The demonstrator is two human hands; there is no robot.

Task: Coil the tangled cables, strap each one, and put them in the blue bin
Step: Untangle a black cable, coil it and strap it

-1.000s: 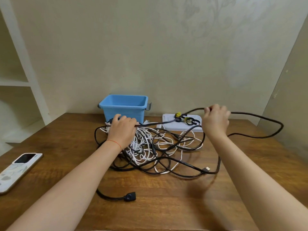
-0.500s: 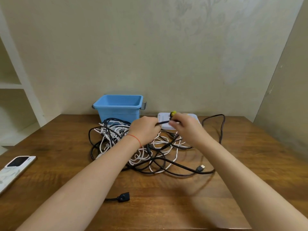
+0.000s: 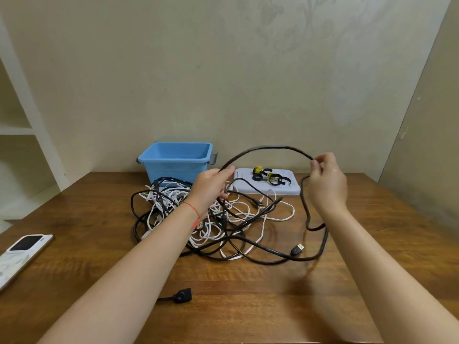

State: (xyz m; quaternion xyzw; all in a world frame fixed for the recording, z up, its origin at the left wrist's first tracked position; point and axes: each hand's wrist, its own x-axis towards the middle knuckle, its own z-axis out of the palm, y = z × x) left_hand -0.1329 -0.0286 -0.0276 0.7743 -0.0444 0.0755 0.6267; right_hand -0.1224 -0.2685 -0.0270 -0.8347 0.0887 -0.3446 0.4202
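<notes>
Cables (image 3: 213, 219) lie tangled before blue bin (image 3: 176, 162).

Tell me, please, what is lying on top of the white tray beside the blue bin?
Black and yellow straps lie on the white tray. A black cable crosses its front edge, hiding part of it.

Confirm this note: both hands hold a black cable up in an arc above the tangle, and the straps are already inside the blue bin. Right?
Not quite. The head view shows the straps lying on the white tray right of the blue bin. The left hand and right hand do hold the black cable arced.
</notes>
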